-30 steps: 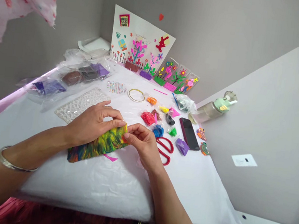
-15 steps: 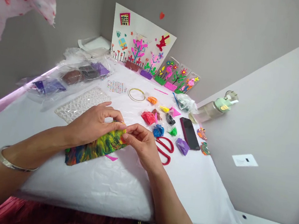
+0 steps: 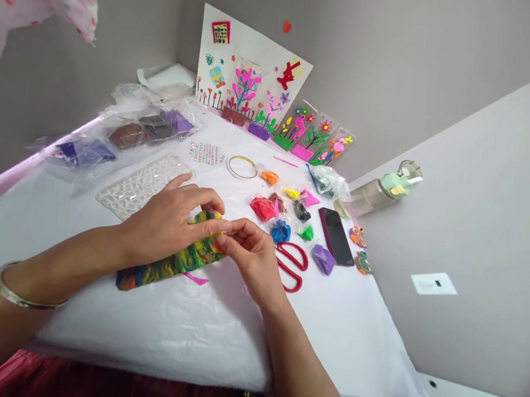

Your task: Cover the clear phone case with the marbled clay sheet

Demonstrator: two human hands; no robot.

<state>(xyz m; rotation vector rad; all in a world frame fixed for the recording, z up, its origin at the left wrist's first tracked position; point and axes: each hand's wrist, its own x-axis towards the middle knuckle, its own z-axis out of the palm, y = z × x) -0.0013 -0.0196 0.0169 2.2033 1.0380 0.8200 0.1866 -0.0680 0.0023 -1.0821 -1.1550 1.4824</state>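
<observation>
A flat strip of marbled clay (image 3: 173, 263), green, yellow, red and blue, lies on the white plastic sheet (image 3: 209, 328) in front of me. My left hand (image 3: 169, 222) rests over its far end, fingers curled down onto the clay. My right hand (image 3: 250, 255) pinches the same end between thumb and fingertips, and that edge is folded upward. A silver bangle (image 3: 18, 293) is on my left wrist. A small pink scrap (image 3: 196, 278) shows just under the strip.
Red scissors (image 3: 291, 264), small bagged clay lumps (image 3: 282, 217), a dark phone (image 3: 335, 235) and a tape ring (image 3: 242, 167) lie to the right and behind. A textured mat (image 3: 140, 183), bagged dark clay (image 3: 127, 135), decorated boards (image 3: 251, 83) and a bottle (image 3: 380, 191) stand farther back.
The far end of the clay strip has been folded up and over by both hands. The strip looks narrower and has shifted slightly toward me.
</observation>
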